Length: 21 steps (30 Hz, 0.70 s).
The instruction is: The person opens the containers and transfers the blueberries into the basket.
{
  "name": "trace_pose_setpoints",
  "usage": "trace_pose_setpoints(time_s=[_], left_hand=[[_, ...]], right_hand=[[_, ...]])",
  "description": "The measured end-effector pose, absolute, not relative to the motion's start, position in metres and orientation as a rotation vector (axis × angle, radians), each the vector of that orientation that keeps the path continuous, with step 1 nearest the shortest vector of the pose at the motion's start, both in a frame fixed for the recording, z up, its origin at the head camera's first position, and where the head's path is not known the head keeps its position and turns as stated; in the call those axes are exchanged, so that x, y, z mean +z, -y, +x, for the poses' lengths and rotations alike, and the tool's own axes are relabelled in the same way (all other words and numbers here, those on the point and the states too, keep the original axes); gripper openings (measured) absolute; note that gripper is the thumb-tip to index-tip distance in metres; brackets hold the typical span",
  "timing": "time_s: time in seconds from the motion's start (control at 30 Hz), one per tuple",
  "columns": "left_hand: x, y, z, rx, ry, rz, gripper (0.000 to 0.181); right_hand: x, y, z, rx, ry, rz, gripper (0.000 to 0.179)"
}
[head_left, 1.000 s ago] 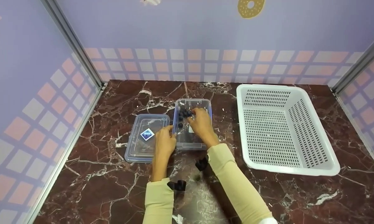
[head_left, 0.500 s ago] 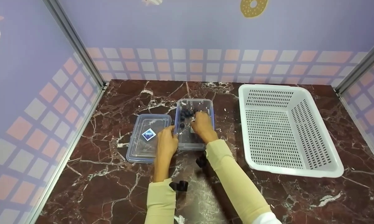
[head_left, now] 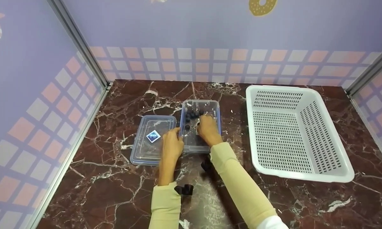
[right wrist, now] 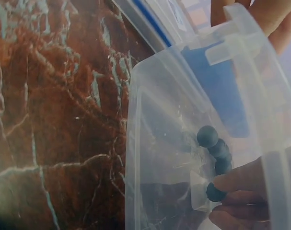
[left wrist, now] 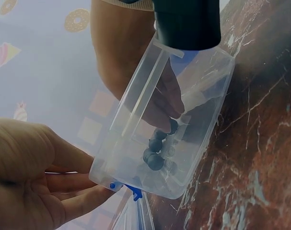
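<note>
A clear plastic food container (head_left: 192, 149) with blue side clips stands without a cover on the marbled table. Several dark blueberries (head_left: 191, 116) lie inside, mostly toward its far left part. My left hand (head_left: 172, 144) grips the container's left rim, thumb and fingers on either side of it in the left wrist view. Inside the box is my right hand (head_left: 208, 128). Its thumb and fingers pinch one blueberry (right wrist: 215, 192) low near the bottom, as the right wrist view shows. To the left lies a clear, blue-edged lid (head_left: 146, 151) with a diamond sticker, partly behind my left hand.
A large white perforated basket (head_left: 253, 143) stands to the right of the container. Purple patterned panels (head_left: 178, 28) close off the table at the back and both sides. Black wrist devices (head_left: 186, 190) sit by both sleeves.
My right hand has come down deeper into the container, its fingers closing in on a blueberry. The left hand keeps its hold on the rim. The whole view has shifted slightly.
</note>
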<state>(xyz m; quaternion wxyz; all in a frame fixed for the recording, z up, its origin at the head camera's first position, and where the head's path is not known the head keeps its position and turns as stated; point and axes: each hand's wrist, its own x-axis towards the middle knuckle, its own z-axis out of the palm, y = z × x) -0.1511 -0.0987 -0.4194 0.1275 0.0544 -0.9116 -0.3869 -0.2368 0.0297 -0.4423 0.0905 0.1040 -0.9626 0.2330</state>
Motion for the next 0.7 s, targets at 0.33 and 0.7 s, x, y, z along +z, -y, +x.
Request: trace_pose_setpoints(time_s=[0.33,0.7], left_hand=[[-0.4191,0.0987,-0.1503,-1.089,2.666,0.135,0.032],[-0.4197,0.1,-0.1505,-1.099,2.669,0.151,0.033]], right_hand=[[-0.444,-0.0287,-0.2384,0.68,2.874,0.27,0.008],[-0.4407,-0.0281,-0.239,0.712,2.9,0.282,0.007]])
